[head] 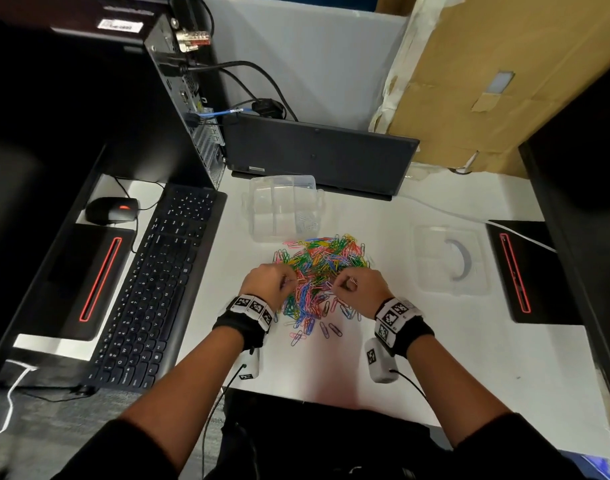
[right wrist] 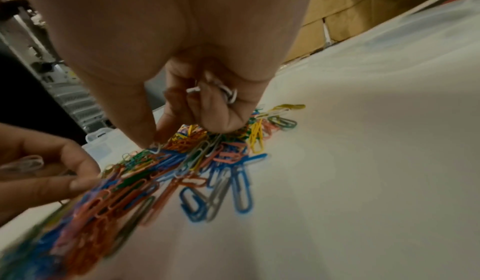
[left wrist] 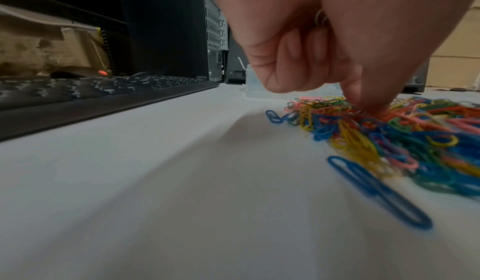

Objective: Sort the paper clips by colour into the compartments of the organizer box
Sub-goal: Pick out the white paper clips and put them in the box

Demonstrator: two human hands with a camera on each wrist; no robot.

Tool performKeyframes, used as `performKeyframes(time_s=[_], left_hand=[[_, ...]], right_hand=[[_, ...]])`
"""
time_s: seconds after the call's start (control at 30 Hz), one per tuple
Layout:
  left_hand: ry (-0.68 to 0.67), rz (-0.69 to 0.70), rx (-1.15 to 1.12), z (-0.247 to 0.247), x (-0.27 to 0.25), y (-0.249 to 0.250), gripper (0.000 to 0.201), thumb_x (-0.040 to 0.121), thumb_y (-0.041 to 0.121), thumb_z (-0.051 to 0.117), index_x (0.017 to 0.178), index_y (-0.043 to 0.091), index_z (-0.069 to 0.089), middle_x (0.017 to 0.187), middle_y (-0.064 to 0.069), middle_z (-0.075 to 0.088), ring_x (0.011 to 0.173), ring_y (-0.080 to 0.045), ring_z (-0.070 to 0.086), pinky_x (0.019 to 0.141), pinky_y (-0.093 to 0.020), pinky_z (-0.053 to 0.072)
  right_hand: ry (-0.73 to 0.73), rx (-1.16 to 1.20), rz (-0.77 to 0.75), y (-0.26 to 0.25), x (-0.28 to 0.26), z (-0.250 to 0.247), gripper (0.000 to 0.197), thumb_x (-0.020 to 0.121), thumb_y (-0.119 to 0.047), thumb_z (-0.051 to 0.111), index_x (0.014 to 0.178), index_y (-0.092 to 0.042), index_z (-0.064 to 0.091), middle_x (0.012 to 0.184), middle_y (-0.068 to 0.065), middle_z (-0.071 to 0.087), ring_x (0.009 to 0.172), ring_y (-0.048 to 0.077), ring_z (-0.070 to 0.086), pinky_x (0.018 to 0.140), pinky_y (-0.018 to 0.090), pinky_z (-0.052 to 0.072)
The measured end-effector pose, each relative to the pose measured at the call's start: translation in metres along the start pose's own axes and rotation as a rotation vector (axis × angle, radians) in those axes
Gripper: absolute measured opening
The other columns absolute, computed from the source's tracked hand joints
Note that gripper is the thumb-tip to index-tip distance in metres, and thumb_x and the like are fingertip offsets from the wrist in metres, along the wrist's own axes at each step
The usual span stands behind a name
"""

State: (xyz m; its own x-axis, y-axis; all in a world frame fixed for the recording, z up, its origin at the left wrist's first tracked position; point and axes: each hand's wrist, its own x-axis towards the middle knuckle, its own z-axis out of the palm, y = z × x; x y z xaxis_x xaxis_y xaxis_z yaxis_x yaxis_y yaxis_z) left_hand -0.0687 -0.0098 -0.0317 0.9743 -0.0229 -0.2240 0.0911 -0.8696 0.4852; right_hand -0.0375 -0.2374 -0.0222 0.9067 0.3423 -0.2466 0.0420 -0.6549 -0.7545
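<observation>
Paper clips (head: 319,268): one heap; one organizer box (head: 283,207); two hands.

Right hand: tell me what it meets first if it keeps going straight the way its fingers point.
The right hand points down and slightly forward, white clips tucked in its curled fingers. Its fingertips are at the pile of coloured paper clips, so it would probably meet the pile first, then the white table beneath.

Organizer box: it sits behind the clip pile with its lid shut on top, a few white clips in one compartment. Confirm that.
Not quite. The organizer box is open; its clear lid lies apart on the table, right of the clip pile, as the head view shows. The rest holds: box behind the pile, a few white clips in one compartment.
</observation>
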Motion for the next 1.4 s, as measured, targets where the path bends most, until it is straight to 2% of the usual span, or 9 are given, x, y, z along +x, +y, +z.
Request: performKeyframes(time_s=[0.1, 0.27, 0.37, 0.53, 0.67, 0.8, 1.03, 1.27, 1.4], left_hand=[[-0.003, -0.031, -0.126, 0.000, -0.001, -0.004, 0.013, 0.085, 0.028, 0.066, 0.074, 0.034, 0.062, 0.080, 0.006, 0.070, 0.073, -0.017, 0.065, 0.070, -0.034, 0.056], [0.018, -0.093, -0.344, 0.001, -0.006, -0.014, 0.035, 0.081, 0.005, 0.068, 0.066, 0.036, 0.069, 0.085, 0.005, 0.073, 0.087, -0.012, 0.069, 0.081, -0.027, 0.056], [0.004, -0.096, -0.358, -0.001, -0.010, -0.010, 0.016, 0.082, 0.005, 0.069, 0.080, 0.020, 0.074, 0.084, 0.000, 0.071, 0.072, -0.017, 0.061, 0.062, -0.006, 0.045], [0.038, -0.084, -0.398, -0.001, -0.020, -0.015, 0.020, 0.083, 0.008, 0.068, 0.079, 0.027, 0.071, 0.088, 0.011, 0.070, 0.061, -0.001, 0.058, 0.068, -0.015, 0.049], [0.019, -0.120, -0.404, -0.007, -0.031, -0.019, 0.014, 0.084, 0.006, 0.068, 0.081, 0.019, 0.073, 0.081, 0.005, 0.066, 0.072, -0.014, 0.062, 0.061, 0.000, 0.039], [0.000, -0.141, -0.378, -0.006, -0.033, -0.026, 0.015, 0.084, 0.014, 0.069, 0.084, 0.029, 0.070, 0.094, 0.006, 0.070, 0.074, -0.008, 0.063, 0.068, -0.016, 0.049], [-0.220, -0.035, -0.147, -0.004, -0.040, -0.006, 0.015, 0.067, 0.048, 0.080, 0.069, 0.034, 0.073, 0.064, 0.016, 0.065, 0.059, -0.001, 0.057, 0.062, -0.017, 0.046], [-0.286, -0.087, -0.027, 0.003, -0.042, 0.001, 0.016, 0.073, 0.046, 0.077, 0.077, 0.030, 0.075, 0.082, 0.010, 0.070, 0.074, -0.008, 0.063, 0.072, -0.022, 0.050], [-0.303, -0.088, -0.035, 0.002, -0.042, -0.002, 0.015, 0.076, 0.045, 0.075, 0.076, 0.031, 0.072, 0.083, 0.007, 0.071, 0.073, -0.009, 0.062, 0.071, -0.022, 0.049]], right_hand=[[-0.055, 0.086, 0.102, 0.000, 0.002, -0.001, 0.008, 0.089, -0.019, 0.069, 0.082, -0.014, 0.069, 0.071, -0.011, 0.062, 0.061, -0.003, 0.053, 0.057, 0.006, 0.039], [-0.121, 0.687, 0.349, -0.006, 0.001, -0.004, 0.010, 0.095, -0.004, 0.058, 0.086, 0.000, 0.062, 0.075, 0.012, 0.063, 0.052, 0.011, 0.038, 0.046, 0.020, 0.036], [-0.063, 0.820, 0.393, -0.011, 0.002, -0.005, 0.008, 0.094, 0.003, 0.056, 0.088, 0.000, 0.061, 0.081, 0.012, 0.067, 0.051, 0.009, 0.044, 0.047, 0.020, 0.037], [-0.131, 0.960, 0.444, -0.004, 0.003, -0.008, 0.030, 0.096, 0.004, 0.050, 0.122, -0.003, 0.063, 0.076, 0.006, 0.056, 0.062, 0.013, 0.045, 0.052, 0.022, 0.036], [-0.254, 1.114, 0.513, -0.004, 0.002, -0.005, 0.023, 0.098, -0.010, 0.049, 0.111, -0.001, 0.065, 0.075, 0.003, 0.052, 0.061, 0.012, 0.045, 0.051, 0.022, 0.034], [-0.335, 1.254, 0.652, -0.012, 0.003, 0.001, 0.026, 0.096, -0.030, 0.054, 0.078, -0.012, 0.057, 0.064, -0.001, 0.046, 0.048, 0.007, 0.037, 0.038, 0.016, 0.029], [-0.108, 1.552, 0.891, -0.008, 0.008, 0.011, 0.029, 0.102, -0.021, 0.047, 0.078, -0.009, 0.055, 0.062, 0.006, 0.056, 0.047, 0.012, 0.056, 0.042, 0.019, 0.050], [-0.170, 1.115, 0.714, -0.018, 0.004, 0.006, 0.033, 0.100, -0.037, 0.052, 0.074, -0.017, 0.056, 0.053, -0.007, 0.031, 0.039, 0.005, 0.022, 0.030, 0.017, 0.021], [-0.194, 0.547, 0.438, -0.031, 0.005, 0.010, 0.032, 0.098, -0.038, 0.055, 0.081, -0.014, 0.067, 0.050, -0.008, 0.038, 0.041, 0.007, 0.028, 0.040, 0.019, 0.026]])
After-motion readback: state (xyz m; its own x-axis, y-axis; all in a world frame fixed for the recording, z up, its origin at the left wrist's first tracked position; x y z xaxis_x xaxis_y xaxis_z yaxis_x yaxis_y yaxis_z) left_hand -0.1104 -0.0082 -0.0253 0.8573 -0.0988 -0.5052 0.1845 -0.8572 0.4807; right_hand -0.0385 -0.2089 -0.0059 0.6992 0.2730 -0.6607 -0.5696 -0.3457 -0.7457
